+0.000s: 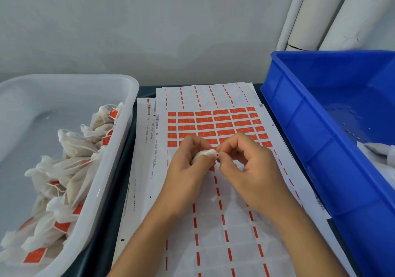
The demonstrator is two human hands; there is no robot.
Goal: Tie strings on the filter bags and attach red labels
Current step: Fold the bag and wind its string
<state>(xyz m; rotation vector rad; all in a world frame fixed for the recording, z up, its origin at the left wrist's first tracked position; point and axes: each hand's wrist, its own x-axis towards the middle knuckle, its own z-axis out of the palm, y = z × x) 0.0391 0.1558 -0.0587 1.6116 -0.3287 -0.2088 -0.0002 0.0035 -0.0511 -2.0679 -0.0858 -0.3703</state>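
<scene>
Your left hand [188, 159] cups the filter bag [203, 154] — its neck points right, where your right hand [241, 159] pinches the string [216, 154] over the label sheet [213, 125].

Left hand [188, 161]: bare, no glove, no ring or band visible on the fingers in view. Short nails where they show.
Left forearm [147, 231]: bare from wrist to lower edge of frame, no sleeve, no watch, no bracelet.
Right hand [245, 165]: bare, no glove, no ring visible. Thumbnail short and unpainted as far as can be told.
Right forearm [305, 238]: bare to lower right edge of frame, no sleeve or cuff, no wristwear.
Clothing: none within frame. Markings on hands or arms: none that can be made out.
</scene>
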